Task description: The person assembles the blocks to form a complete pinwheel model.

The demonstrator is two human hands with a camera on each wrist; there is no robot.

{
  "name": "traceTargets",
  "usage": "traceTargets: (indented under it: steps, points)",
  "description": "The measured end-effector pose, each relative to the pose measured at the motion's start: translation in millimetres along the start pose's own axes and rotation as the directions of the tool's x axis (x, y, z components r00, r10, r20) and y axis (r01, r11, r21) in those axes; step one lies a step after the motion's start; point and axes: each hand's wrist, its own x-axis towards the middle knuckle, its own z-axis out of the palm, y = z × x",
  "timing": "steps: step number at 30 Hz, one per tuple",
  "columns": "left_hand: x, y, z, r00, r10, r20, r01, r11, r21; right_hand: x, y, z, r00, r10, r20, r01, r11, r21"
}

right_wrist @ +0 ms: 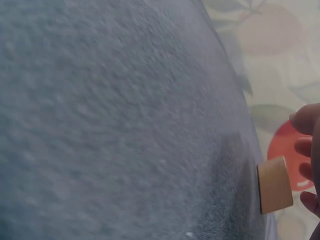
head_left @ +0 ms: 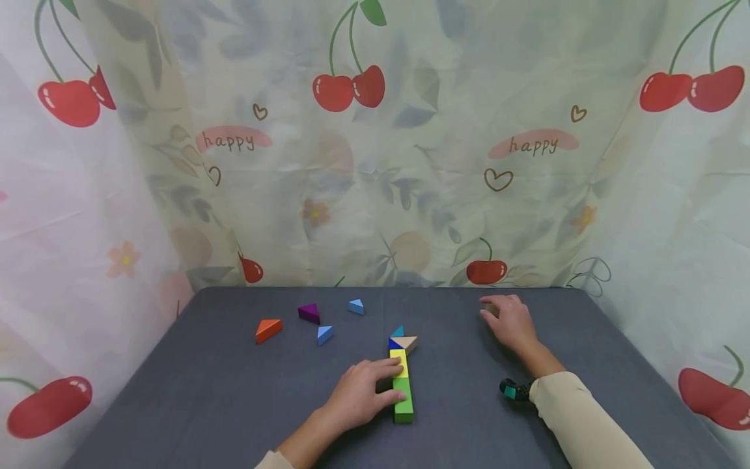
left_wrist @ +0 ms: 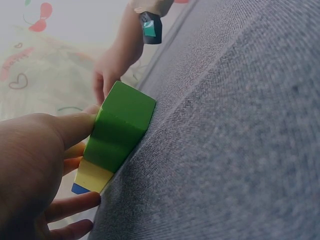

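My left hand (head_left: 362, 393) lies over a row of blocks, thumb on the green block (head_left: 403, 412) and a fingertip on the yellow block (head_left: 398, 355). In the left wrist view its fingers (left_wrist: 75, 206) stretch along the side of the row, not curled round it. Beyond the yellow block sit a dark blue triangle (head_left: 395, 343), a tan triangle (head_left: 408, 342) and a teal triangle (head_left: 398, 331). At the back right, my right hand (head_left: 511, 324) hovers by a plain wooden block (right_wrist: 275, 185). A gap shows between its fingers and that block in the right wrist view.
Left of the row lie an orange block (head_left: 269, 330), a purple triangle (head_left: 309, 313) and two light blue triangles, one nearer (head_left: 325, 335) and one farther (head_left: 357, 307). Dark grey cloth covers the table (head_left: 234, 404). A printed curtain (head_left: 375, 163) hangs behind and on both sides.
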Motion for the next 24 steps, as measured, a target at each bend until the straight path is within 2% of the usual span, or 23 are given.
traceTargets:
  steps: [5, 11, 24]
  points:
    - [-0.5, -0.4, 1.0, 1.0, 0.008, -0.004, -0.008, 1.0, 0.0, 3.4, 8.0, -0.3, 0.997, 0.042, 0.065, -0.041, 0.999, -0.027]
    - [0.1, 0.1, 0.5, 1.0, -0.011, 0.007, 0.011, 1.0, -0.001, 6.9, 17.6, -1.3, 0.989, 0.072, 0.132, -0.068, 0.997, -0.037]
    - [-0.1, 1.0, -0.3, 1.0, -0.007, 0.004, 0.007, 1.0, 0.0, 11.3, 31.2, -6.0, 0.971, 0.133, 0.198, -0.12, 0.99, -0.075]
